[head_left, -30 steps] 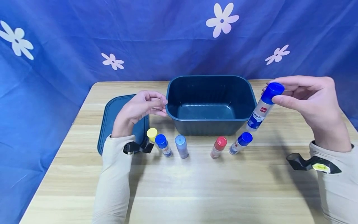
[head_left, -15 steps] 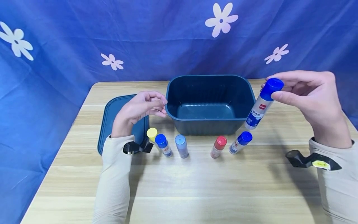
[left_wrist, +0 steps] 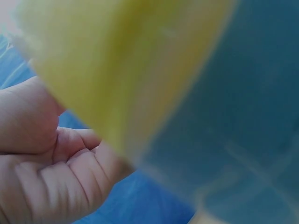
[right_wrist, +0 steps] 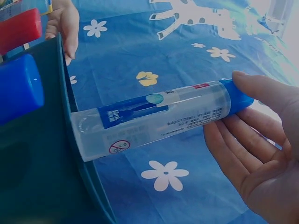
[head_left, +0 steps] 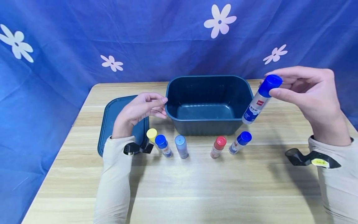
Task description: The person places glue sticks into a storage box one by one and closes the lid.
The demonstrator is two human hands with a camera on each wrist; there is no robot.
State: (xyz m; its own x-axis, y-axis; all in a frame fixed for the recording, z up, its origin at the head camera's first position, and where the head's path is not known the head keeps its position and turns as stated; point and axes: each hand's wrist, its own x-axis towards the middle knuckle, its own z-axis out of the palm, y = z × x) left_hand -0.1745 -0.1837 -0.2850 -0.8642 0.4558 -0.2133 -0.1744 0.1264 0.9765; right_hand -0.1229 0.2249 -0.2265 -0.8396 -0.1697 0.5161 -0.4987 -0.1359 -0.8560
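My right hand pinches the blue cap of a clear liquid glue bottle between thumb and fingers. The bottle is raised and tilted, its base by the right rim of a dark teal plastic box. In the right wrist view its label and clear body show against the box edge. At the box's left rim, my left hand holds on with thumb and bent fingers. Nothing shows inside the box. In the left wrist view, a blurred yellow glue bottle partly hides the left hand.
Before the box stand glue bottles with yellow, blue, light blue, red and another blue cap. A teal lid lies left, under my left forearm. A blue flowered cloth hangs behind the table.
My right hand has risen slightly and shifted a little left, carrying the glue bottle closer to the box's right rim. The left hand stays at the left rim.
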